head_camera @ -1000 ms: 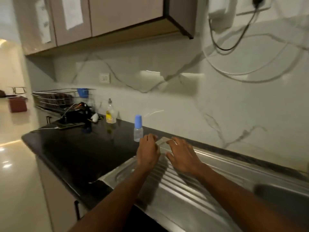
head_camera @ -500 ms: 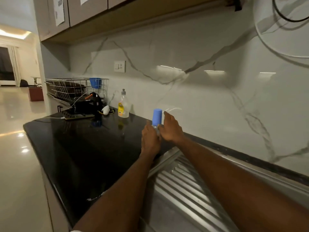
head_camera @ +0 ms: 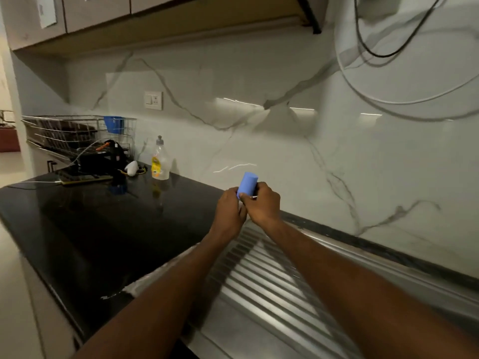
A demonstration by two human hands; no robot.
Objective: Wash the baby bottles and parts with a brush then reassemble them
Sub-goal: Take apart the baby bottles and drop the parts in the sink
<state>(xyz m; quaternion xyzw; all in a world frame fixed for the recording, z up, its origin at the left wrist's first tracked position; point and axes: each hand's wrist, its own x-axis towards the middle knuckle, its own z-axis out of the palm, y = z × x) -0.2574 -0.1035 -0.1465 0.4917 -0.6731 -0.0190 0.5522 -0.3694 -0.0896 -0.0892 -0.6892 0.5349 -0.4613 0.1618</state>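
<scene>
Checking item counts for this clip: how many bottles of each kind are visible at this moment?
Baby bottle with blue cap, held in both hands: 1
Dish soap bottle, standing on the black counter: 1
Total: 2

Both hands hold a baby bottle above the counter edge.
Left hand (head_camera: 230,212) grips the hidden body; right hand (head_camera: 261,203) pinches the blue cap (head_camera: 247,184).

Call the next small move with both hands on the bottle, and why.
Probably pull the blue cap off. The right hand pinches the cap at its base, the left hand grips the bottle below it, mostly hidden, and both are raised above the steel drainboard. The cap looks tilted, and parts must be separated before brushing.
</scene>
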